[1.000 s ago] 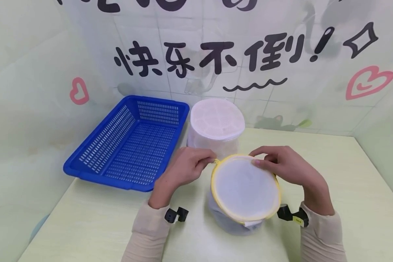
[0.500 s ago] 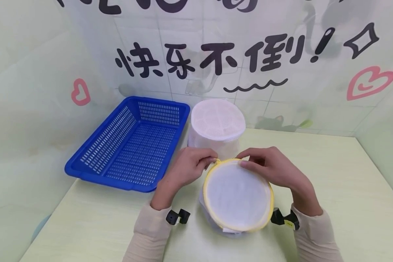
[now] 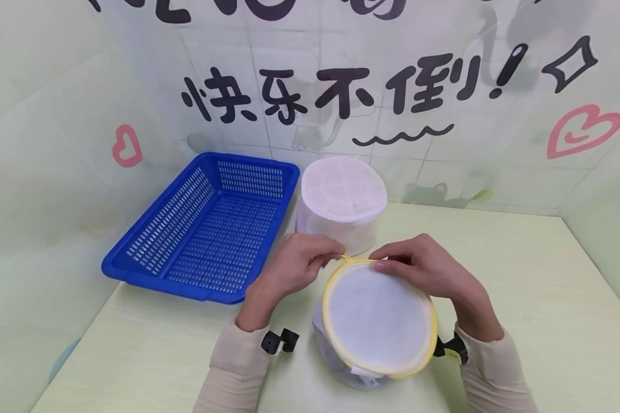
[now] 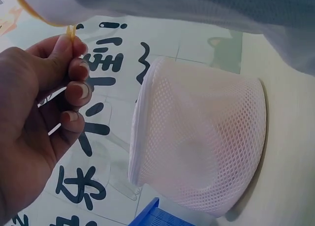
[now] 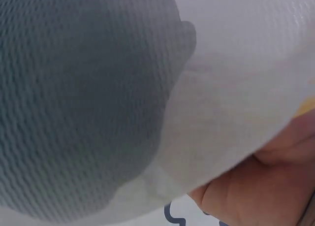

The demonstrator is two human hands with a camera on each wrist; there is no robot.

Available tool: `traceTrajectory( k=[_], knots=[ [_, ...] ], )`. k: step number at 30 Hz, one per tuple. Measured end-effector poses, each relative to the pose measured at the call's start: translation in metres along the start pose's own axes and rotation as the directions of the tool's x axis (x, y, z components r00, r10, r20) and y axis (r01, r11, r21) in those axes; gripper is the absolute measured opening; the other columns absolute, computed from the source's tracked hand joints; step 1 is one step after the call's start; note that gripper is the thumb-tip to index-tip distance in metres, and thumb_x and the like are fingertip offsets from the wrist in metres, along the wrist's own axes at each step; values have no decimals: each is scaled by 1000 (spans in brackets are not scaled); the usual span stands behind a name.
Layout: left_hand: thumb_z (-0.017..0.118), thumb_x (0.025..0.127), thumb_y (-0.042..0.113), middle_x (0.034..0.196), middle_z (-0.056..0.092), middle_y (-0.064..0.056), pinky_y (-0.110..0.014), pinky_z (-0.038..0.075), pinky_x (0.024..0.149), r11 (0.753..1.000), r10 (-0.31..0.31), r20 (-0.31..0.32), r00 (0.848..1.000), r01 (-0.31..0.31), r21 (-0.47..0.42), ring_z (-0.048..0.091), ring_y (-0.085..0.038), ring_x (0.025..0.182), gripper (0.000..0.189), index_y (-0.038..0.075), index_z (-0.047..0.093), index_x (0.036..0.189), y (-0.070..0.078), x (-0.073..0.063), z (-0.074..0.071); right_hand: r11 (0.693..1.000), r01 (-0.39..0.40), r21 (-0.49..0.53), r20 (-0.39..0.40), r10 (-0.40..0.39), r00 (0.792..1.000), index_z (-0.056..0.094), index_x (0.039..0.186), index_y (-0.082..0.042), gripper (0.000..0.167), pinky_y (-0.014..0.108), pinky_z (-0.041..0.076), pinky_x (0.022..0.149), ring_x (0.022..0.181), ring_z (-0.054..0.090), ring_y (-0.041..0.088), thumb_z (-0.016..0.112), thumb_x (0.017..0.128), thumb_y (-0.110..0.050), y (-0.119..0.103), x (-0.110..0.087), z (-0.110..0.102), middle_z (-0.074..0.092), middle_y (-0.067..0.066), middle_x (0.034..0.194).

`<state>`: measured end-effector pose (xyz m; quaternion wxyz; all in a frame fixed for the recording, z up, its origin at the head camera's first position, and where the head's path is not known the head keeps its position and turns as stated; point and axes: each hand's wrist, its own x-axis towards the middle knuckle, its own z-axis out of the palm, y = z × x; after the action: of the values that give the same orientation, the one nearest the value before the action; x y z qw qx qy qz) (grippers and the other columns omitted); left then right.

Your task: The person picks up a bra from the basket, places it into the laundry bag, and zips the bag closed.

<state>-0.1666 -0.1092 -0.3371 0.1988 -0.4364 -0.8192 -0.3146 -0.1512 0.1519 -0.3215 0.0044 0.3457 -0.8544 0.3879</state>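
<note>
A round mesh laundry bag point(image 3: 379, 318) with a white top and yellow zipper edge stands tilted toward me on the table. My left hand point(image 3: 299, 261) pinches a small yellow tab point(image 4: 72, 33) at the bag's far left rim, between thumb and forefinger. At the far rim, just right of that tab, my right hand point(image 3: 431, 272) grips the edge with its thumb on top and fingers behind. The right wrist view is mostly filled by the bag's mesh side point(image 5: 83, 98), dark in one part, which hides most of the right fingers.
A second laundry bag point(image 3: 343, 189), white mesh with a zipped lid, stands upright behind the hands. To its left sits a blue slotted plastic basket point(image 3: 155, 282). A printed sheet point(image 3: 444, 166) covers the wall behind the table point(image 3: 537, 321).
My right hand has slid left along the rim, closer to the left hand. The bag has shifted slightly left and toward me. The left hand keeps its pinch almost in place.
</note>
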Motion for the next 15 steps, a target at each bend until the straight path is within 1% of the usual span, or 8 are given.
traceTrajectory(
  k=[2,8,12,15],
  knots=[
    [65,82,-6,72,60,8,-21,44,60,1000,11,0,1000,-11,1,52,-5,64,21,13,72,88,-1,-1,1,1000,3,12,6,-3,1000,76,98,-22,12,24,51,64,71,63,6,70,88,-19,1,0,-1,69,-15,85],
    [66,81,-6,79,65,9,-21,45,60,1000,18,11,1000,-18,-4,54,-4,66,21,13,72,88,-3,-2,0,1000,9,-9,-12,-9,1000,77,99,-22,13,23,51,65,73,64,5,71,88,-21,3,-1,-2,71,-12,88],
    [68,82,-2,83,67,9,-22,47,63,1000,17,17,1000,-17,10,57,-4,69,17,13,73,89,-4,-2,-1,1000,-8,-20,-23,8,1000,77,100,-21,14,23,51,66,76,65,5,71,87,-20,4,-3,-3,70,-14,90],
    [69,83,1,86,69,8,-22,48,64,1000,25,20,999,-26,14,59,-4,71,14,13,73,89,-4,-2,-1,1000,-5,-25,-22,5,1000,77,99,-21,13,23,51,65,75,65,5,71,87,-19,5,-3,-4,70,-15,88]
  ],
)
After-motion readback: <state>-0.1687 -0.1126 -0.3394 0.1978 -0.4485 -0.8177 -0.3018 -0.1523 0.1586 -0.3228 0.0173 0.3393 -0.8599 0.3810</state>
